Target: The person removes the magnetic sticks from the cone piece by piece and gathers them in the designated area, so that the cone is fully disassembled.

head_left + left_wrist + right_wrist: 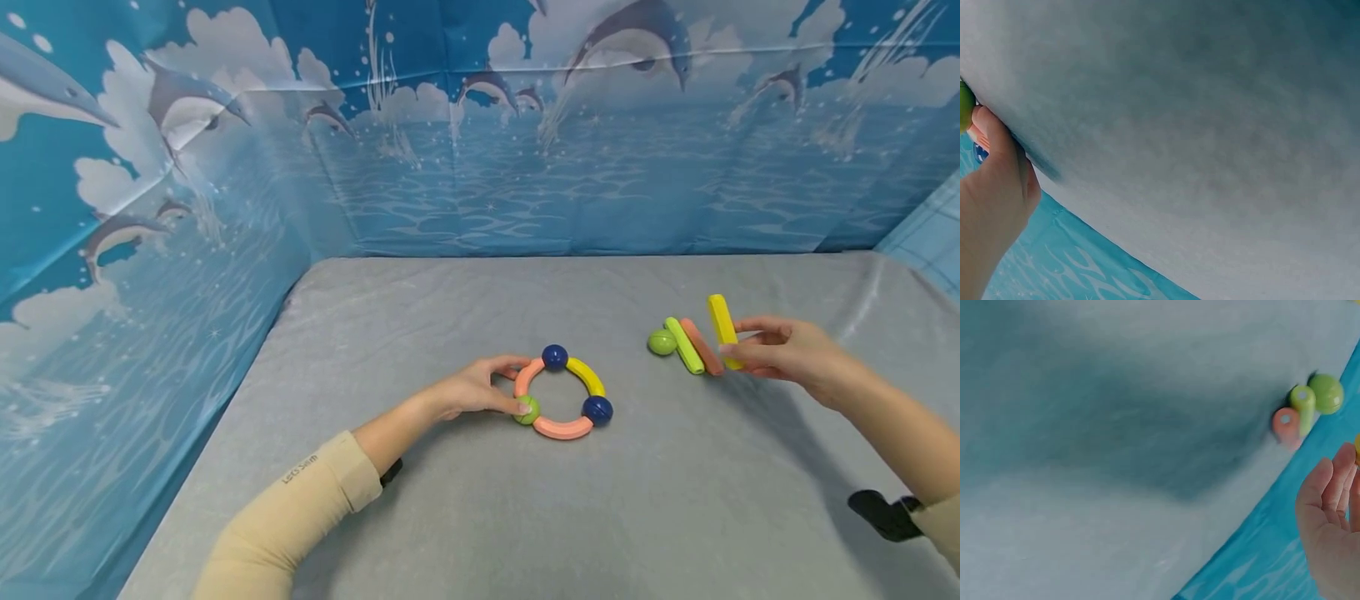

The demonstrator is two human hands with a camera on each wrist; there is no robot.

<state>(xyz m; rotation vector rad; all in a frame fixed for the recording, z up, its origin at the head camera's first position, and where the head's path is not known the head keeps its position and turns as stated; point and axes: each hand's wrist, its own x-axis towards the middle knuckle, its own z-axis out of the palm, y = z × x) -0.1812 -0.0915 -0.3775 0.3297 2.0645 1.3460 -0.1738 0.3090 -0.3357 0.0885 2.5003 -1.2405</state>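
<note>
My left hand point(478, 388) grips the left side of a ring of magnetic building pieces. Its thumb lies on a green ball point(531, 414), with the fingers by a pink curved rod point(527, 377). Two dark blue balls, a yellow curved rod point(587, 375) and another pink curved rod point(562, 428) make up the rest of the ring. On the right, my right hand point(798, 357) pinches a straight yellow rod point(721, 317) held tilted upright. Beside it lie a straight pink rod point(701, 346), a light green rod point(683, 343) and a second green ball point(662, 342).
A grey cloth point(465, 517) covers the table. Blue sheets printed with dolphins point(487, 183) stand along its back and left side. A black strap point(885, 512) shows by the right sleeve.
</note>
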